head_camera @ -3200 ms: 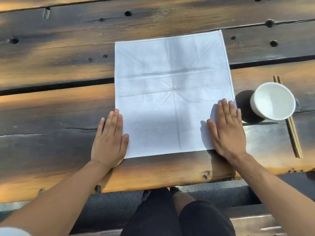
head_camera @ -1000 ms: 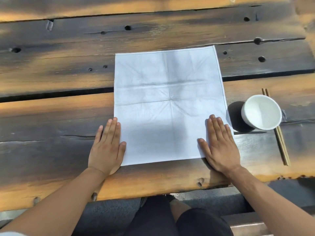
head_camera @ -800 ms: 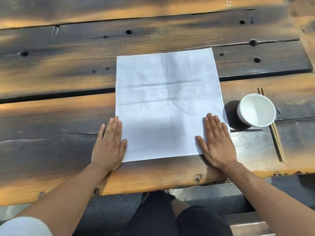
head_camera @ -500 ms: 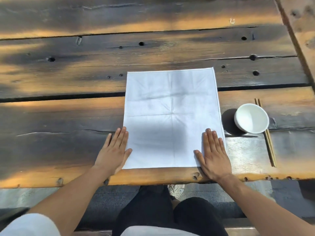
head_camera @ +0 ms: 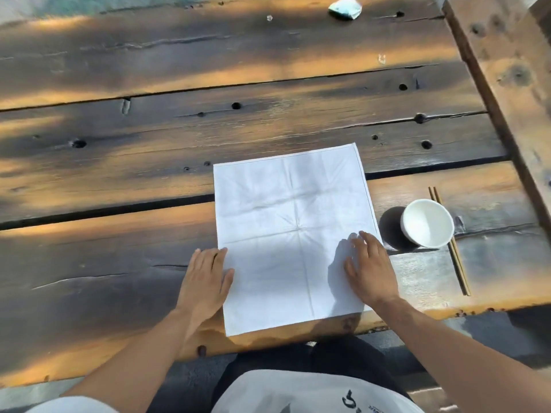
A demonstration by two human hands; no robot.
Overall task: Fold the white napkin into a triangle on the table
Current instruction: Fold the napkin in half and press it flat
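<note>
Pressing flat with both palms, your left hand point(head_camera: 205, 280) and right hand point(head_camera: 369, 271) lie with fingers spread, gripping nothing, on the white napkin point(head_camera: 293, 234) between them; lifting a corner carelessly could nudge the bowl point(head_camera: 427, 222) just beyond your right fingertips; the near-right corner hides under your wrist

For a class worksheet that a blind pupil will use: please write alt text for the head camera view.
A white napkin lies flat and unfolded on a dark plank table, with the left hand at its left edge and the right hand resting on its right side. To the right stand a white bowl and chopsticks.
</note>
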